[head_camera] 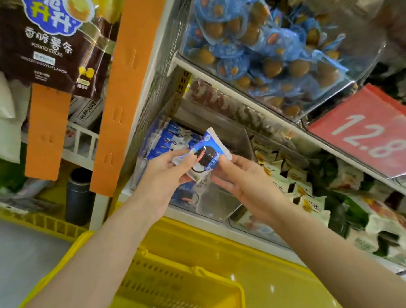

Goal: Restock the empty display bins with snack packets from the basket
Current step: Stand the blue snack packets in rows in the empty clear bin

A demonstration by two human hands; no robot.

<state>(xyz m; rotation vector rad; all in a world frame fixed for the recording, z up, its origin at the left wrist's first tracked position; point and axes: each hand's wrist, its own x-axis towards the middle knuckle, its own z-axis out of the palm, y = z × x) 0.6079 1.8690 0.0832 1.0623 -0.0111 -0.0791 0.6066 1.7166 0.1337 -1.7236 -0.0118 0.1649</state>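
Snack packet (207, 153), glossy blue-white film, is pinched in the grip of both left hand (166, 178) and right hand (242, 182).

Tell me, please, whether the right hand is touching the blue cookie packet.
Touching: the head view shows the right hand pinching the blue cookie packet by its right edge.

Bright, even light — blurred, warped edges.

Shelf unit (193, 68): clear bin (213, 200) w/ blue pkts (166, 136); upper bin (334, 94) w/ blue cups (262, 46).
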